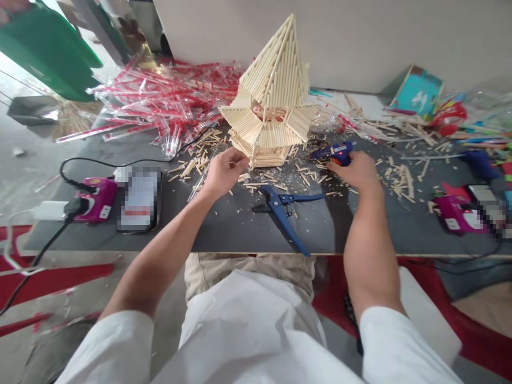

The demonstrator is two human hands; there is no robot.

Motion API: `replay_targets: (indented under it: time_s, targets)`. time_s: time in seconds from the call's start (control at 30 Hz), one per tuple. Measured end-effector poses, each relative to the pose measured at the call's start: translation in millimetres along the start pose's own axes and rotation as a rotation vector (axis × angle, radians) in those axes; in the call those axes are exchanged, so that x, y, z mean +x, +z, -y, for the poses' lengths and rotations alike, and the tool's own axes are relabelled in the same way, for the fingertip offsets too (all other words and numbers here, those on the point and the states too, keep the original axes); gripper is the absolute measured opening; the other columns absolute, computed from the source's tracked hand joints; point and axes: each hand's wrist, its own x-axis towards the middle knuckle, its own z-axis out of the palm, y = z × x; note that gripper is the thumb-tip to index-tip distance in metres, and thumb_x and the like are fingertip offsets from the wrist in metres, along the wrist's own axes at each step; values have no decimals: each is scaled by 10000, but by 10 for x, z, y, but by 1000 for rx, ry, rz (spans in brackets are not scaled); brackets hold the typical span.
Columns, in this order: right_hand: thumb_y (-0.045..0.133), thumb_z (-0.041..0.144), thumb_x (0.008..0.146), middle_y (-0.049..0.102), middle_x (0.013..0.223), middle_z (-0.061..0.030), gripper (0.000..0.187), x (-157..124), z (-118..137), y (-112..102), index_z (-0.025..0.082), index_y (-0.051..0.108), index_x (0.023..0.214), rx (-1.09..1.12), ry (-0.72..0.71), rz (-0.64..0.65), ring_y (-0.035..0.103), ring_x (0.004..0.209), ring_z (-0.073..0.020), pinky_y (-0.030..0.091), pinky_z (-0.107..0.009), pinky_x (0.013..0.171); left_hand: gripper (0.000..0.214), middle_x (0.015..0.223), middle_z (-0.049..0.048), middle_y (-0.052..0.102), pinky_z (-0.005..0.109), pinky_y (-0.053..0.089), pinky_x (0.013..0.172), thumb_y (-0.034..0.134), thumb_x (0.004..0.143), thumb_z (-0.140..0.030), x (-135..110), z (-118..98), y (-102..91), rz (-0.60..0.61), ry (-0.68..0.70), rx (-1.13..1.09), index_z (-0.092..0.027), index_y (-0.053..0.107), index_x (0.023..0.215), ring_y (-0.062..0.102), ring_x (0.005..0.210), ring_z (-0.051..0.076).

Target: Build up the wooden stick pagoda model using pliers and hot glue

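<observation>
A pointed tower model built from pale thin sticks stands upright near the middle of the table. My left hand is at its lower left corner, thumb and fingers pinched on the edge of the base. To the right of the model, a blue glue gun lies low over the table with a small red light showing. My right hand has its fingers closed around the glue gun's handle end, which they partly hide. Between my forearms rests a blue-handled cutter, its handles spread.
Short stick offcuts litter the grey table. Behind on the left is a heap of red-and-clear wrappers. A phone lies beside a purple power adapter with cables. Another purple adapter sits at right, near a second glue gun.
</observation>
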Motion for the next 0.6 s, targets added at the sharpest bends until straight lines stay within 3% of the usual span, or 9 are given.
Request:
replay_targets:
  time_s: [0.1, 0.2, 0.3, 0.4, 0.47, 0.6]
  targets:
    - [808, 555, 738, 612, 799, -117, 425, -23, 27, 58, 162, 654, 779, 19, -22, -63, 626, 999, -362, 523, -500, 918, 234, 782, 45, 740, 254, 457, 615, 763, 794, -382, 15, -15, 8, 23, -64, -195, -165, 717, 869, 627, 670, 136]
    - [805, 494, 734, 635, 889, -122, 406, -43, 51, 68, 135, 700, 891, 116, -33, -269, 609, 1065, -348, 513, -539, 987, 241, 706, 35, 706, 231, 351, 504, 767, 761, -379, -7, -111, -10, 48, -168, -316, -155, 721, 835, 500, 540, 90]
    - [717, 418, 827, 632, 860, -98, 268, -59, 133, 14, 163, 711, 909, 182, -72, -474, 632, 985, -308, 503, -564, 1012, 199, 719, 40, 721, 223, 286, 463, 760, 722, -327, -41, -216, -32, 77, -245, -360, -149, 734, 806, 429, 503, 69]
    - [588, 387, 934, 664, 935, -121, 234, -132, 332, -68, 187, 711, 928, 250, -185, -601, 650, 861, -262, 555, -498, 891, 167, 734, 47, 733, 221, 251, 450, 746, 700, -284, -63, -262, -35, 127, -268, -362, -143, 757, 789, 399, 490, 59]
    - [555, 422, 963, 684, 1005, -143, 281, -223, 501, -107, 193, 716, 945, 288, -277, -633, 658, 856, -257, 571, -443, 767, 161, 759, 55, 746, 218, 242, 447, 745, 706, -272, -74, -260, -28, 156, -270, -373, -140, 767, 795, 387, 481, 50]
    - [557, 511, 981, 714, 1023, -130, 347, -440, 805, -116, 220, 737, 924, 288, -406, -589, 656, 813, -234, 579, -410, 711, 188, 805, 74, 766, 222, 228, 434, 752, 761, -300, -91, -236, -15, 231, -270, -399, -136, 774, 848, 357, 456, 43]
